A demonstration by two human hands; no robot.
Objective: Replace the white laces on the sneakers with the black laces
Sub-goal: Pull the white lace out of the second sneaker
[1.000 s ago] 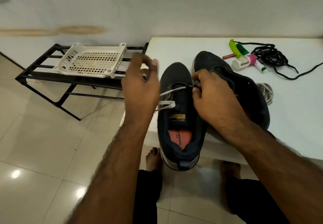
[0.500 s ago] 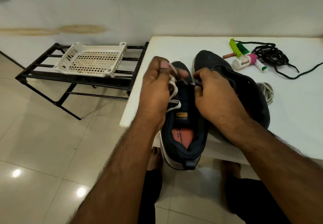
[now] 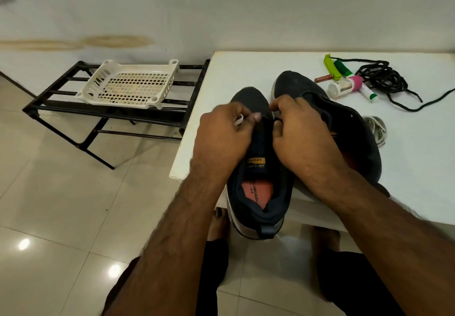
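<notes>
Seen from above, two dark sneakers sit at the near edge of a white tabletop (image 3: 246, 69); the left sneaker (image 3: 256, 187) overhangs the edge, heel toward the person; the right sneaker (image 3: 344, 123) lies beside it, tilted. The left hand (image 3: 221, 136) pinches a short loop of white lace (image 3: 238, 120) between thumb and fingers; the right hand (image 3: 300, 133) curls over the eyelet area, pinching the shoe's edge there, though exactly what it grips is hidden. A bundle of black laces (image 3: 381, 79) lies well apart at the far right; a removed white lace (image 3: 376, 131) lies just beside the right sneaker. The lace looks soft, light and limp; it is probably best held close to the eyelet, while the other hand steadies the shoe.
</notes>
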